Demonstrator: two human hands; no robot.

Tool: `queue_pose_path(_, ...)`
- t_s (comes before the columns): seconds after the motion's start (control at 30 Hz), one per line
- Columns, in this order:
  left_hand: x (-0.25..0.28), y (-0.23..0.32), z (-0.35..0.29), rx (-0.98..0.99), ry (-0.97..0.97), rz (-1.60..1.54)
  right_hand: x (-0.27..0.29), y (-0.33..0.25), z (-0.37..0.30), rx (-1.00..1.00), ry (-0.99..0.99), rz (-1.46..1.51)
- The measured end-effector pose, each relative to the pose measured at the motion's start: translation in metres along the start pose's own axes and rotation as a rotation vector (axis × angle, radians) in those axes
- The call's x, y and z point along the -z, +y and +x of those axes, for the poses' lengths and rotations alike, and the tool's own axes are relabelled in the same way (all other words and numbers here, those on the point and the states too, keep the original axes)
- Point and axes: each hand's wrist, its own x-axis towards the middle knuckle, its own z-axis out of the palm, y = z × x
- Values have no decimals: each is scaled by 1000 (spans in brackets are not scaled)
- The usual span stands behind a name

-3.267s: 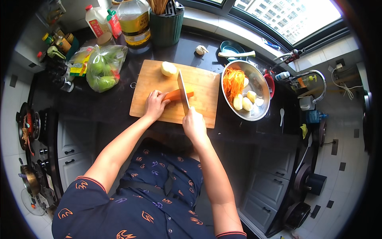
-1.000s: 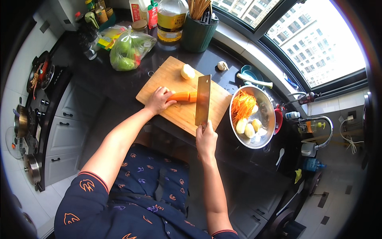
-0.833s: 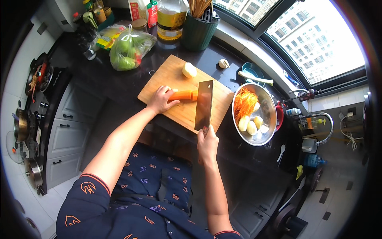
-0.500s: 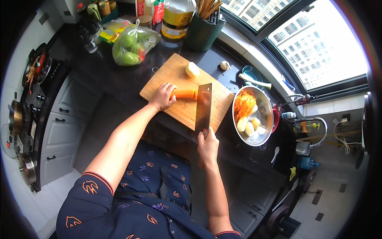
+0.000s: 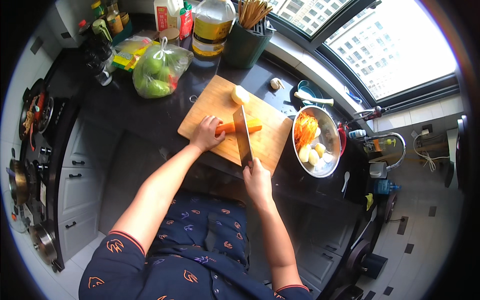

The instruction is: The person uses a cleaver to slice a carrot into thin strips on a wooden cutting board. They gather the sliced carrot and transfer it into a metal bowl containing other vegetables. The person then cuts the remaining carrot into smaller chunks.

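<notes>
A wooden cutting board (image 5: 204, 107) lies on the dark counter, with an orange carrot (image 5: 255, 125) across it. The fingers of my left hand (image 5: 205, 135) are closed over the carrot's left end. My right hand (image 5: 259, 181) grips a cleaver (image 5: 243, 139) by its handle. Its broad blade stands across the carrot at about mid-length, with carrot showing on both sides; whether it has cut in, I cannot tell. Near the far corner of the board sits a peeled, pale potato (image 5: 240, 95).
Right of the board, a metal bowl (image 5: 336, 154) holds carrot shreds (image 5: 305, 131) and several peeled potatoes (image 5: 314, 158). Garlic (image 5: 276, 83) and a peeler-like tool (image 5: 314, 99) lie behind. Farther back are a bag of green produce (image 5: 159, 75), an oil jug (image 5: 212, 30) and a chopstick holder (image 5: 246, 46).
The cleaver has moved left, from the carrot's right end to about its middle. More carrot now shows right of the blade. My left hand still holds the left end.
</notes>
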Motion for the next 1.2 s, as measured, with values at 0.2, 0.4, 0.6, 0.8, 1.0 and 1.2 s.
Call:
queue_pose_path(0.2, 1, -1, -3, 46, -37, -76, -5, -13, -3, -69, -59, -50)
queue_pose_path(0.4, 3, -3, -1, 47, -34, -119, -2, -21, 2, -48, -83, -66)
queue_pose_path(0.6, 2, -3, -1, 25, 3, -134, -2, -19, 4, -39, -78, -67)
queue_pose_path(0.8, 3, -1, 1, 21, -3, -124, -7, -16, 2, -54, -104, -70)
queue_pose_path(1.0, 6, -1, 1, 30, 4, -108, 3, -44, 6, -106, -185, -223)
queue_pose_path(1.2, 7, 2, 4, 60, 0, -121, -1, -44, 17, -84, -260, -293)
